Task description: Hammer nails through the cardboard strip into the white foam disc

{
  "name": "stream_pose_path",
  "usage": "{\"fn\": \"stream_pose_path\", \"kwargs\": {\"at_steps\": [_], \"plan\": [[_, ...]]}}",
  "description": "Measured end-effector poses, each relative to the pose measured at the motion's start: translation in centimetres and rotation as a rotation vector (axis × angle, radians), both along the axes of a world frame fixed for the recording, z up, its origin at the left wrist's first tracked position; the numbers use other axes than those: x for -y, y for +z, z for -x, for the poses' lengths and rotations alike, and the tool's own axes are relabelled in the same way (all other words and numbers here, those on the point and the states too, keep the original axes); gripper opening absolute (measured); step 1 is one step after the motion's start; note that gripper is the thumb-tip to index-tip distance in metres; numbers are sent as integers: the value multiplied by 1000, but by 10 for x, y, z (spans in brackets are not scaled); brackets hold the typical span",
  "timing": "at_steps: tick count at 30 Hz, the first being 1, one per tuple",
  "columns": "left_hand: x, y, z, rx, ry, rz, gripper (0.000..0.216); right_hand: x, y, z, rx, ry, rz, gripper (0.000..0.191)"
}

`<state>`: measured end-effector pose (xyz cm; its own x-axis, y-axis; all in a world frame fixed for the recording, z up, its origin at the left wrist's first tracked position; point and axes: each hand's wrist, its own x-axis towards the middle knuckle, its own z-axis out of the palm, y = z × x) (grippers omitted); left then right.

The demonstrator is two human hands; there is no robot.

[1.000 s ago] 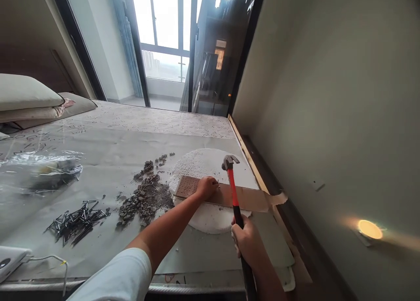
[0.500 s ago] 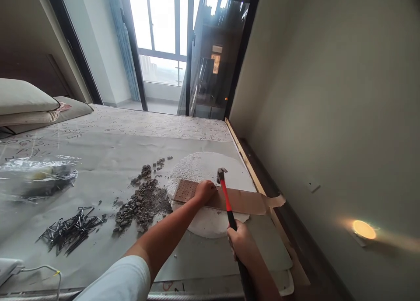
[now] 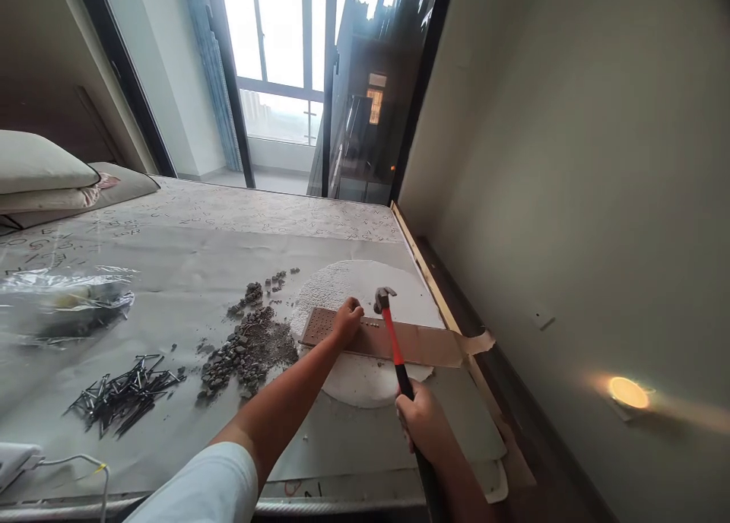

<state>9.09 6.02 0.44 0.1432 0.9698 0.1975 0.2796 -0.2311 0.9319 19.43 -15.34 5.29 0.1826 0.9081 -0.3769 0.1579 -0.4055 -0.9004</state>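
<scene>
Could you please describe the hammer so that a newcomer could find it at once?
Start from the wide grey sheet; towards its right side lies a round white slab, crossed by a brown strip. In front of that strip, the right hand holds the hammer. Its red and black handle sets it apart from both.

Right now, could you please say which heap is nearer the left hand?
The grey rubble, between the left hand and the nails, which lie farther off.
</scene>
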Motion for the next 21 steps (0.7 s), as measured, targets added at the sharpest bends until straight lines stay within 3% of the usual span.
{"fn": "stream_pose_path", "kwargs": {"at_steps": [6, 9, 14, 17, 21], "plan": [[-3, -2, 0, 39, -7, 36, 5, -2, -10, 4, -28, -5, 83, 7], [-3, 1, -1, 34, -28, 41, 4, -4, -17, 3, -25, -29, 49, 8], [-1, 23, 7, 270, -161, 181, 8, -8, -16, 2, -76, -47, -38, 9], [17, 46, 26, 405, -219, 154, 13, -8, -14, 4, -131, -45, -69, 10], [75, 62, 68, 370, -245, 49, 14, -5, -12, 7, -158, -18, -87, 9]]}}
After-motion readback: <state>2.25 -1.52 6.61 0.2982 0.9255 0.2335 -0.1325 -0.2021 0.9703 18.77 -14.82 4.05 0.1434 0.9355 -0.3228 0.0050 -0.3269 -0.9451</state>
